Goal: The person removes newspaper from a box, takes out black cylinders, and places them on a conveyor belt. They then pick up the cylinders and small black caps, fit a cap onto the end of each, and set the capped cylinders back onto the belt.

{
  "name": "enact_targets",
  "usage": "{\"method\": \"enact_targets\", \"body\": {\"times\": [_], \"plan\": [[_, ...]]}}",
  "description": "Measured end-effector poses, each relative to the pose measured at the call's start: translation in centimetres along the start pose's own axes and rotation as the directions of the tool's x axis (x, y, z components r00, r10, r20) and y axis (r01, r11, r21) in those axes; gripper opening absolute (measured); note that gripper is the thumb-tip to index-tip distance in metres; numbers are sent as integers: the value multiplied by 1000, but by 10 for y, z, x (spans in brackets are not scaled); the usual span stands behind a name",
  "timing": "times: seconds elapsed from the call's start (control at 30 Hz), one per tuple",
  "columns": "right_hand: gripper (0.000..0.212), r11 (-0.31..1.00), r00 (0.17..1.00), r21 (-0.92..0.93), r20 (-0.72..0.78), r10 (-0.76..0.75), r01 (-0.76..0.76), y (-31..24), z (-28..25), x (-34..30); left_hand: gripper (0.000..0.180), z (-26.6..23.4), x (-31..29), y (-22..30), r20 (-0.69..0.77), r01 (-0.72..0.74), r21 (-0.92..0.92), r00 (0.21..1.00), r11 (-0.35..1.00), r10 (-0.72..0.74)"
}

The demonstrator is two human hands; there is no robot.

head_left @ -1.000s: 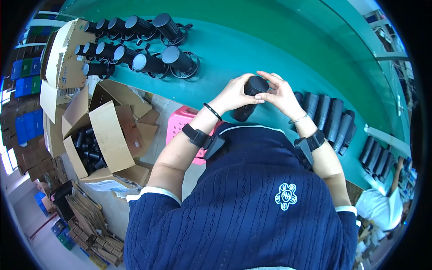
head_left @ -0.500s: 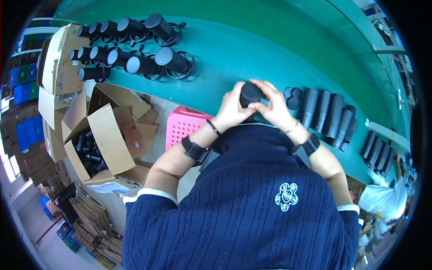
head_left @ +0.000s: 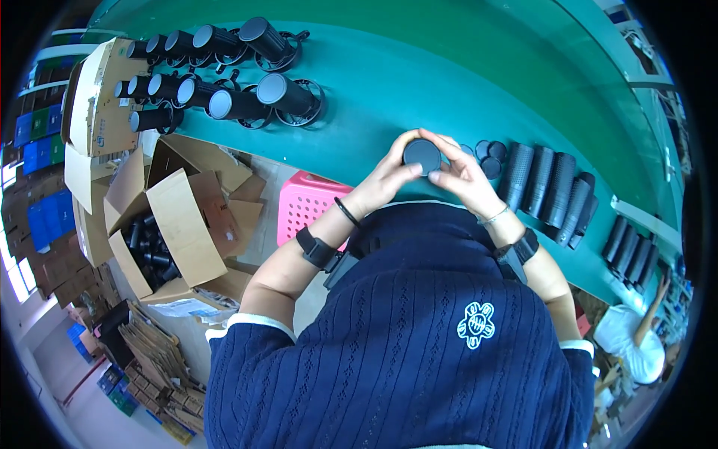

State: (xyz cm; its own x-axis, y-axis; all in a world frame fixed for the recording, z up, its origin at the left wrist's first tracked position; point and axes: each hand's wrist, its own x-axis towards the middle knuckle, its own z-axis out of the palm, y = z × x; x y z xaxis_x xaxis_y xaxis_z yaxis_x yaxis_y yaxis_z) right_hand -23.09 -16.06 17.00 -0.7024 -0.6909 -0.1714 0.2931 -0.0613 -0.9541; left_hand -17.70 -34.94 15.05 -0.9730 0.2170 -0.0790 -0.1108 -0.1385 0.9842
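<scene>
A black cylindrical piece with a round, flat black cap (head_left: 422, 156) is held between my two hands at the near edge of the green table. My left hand (head_left: 389, 172) closes around its left side, thumb pressed on the rim. On the other side my right hand (head_left: 465, 176) grips it with thumb and fingers. The cap faces up and hides most of the body below. Just right of my right hand lie several small black round caps (head_left: 491, 166). Beyond them, ribbed black cylinders (head_left: 553, 191) lie side by side.
Two rows of black cylinders with ring-shaped, handled parts (head_left: 238, 107) stand at the table's (head_left: 366, 82) far left. Below the edge are a pink perforated plastic stool or crate (head_left: 310, 202) and an open cardboard box (head_left: 187, 232) of black parts. Another person (head_left: 636, 344) is at the right.
The held piece has tipped so its round cap faces up more squarely, and both hands have shifted slightly right. At the far right the other person has moved.
</scene>
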Motion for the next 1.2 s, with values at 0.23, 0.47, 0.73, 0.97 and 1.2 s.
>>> {"method": "enact_targets", "body": {"times": [0.23, 0.47, 0.73, 0.97, 1.2], "plan": [[49, 998, 999, 59, -29, 29, -27, 0, 4, 4, 53, 2, 3, -11, 14, 50, -100, 999, 994, -49], [53, 999, 999, -50, 45, 24, -21, -1, -13, 12, 68, -2, 10, -22, 40, -69, 89, 997, 994, 66], [73, 777, 975, -605, -9, -222, 172, -1, 10, 5, 70, 0, 3, -7, -41, -108, 411, 990, 905, 137], [73, 943, 997, -325, 10, -77, 76, 0, -3, 10, 66, 1, 6, -5, -126, -81, 366, 983, 927, 136], [54, 956, 1000, 292, -14, 22, -17, -5, -13, -17, 61, 6, -1, 24, 117, -389, 684, 894, 617, 433]]}}
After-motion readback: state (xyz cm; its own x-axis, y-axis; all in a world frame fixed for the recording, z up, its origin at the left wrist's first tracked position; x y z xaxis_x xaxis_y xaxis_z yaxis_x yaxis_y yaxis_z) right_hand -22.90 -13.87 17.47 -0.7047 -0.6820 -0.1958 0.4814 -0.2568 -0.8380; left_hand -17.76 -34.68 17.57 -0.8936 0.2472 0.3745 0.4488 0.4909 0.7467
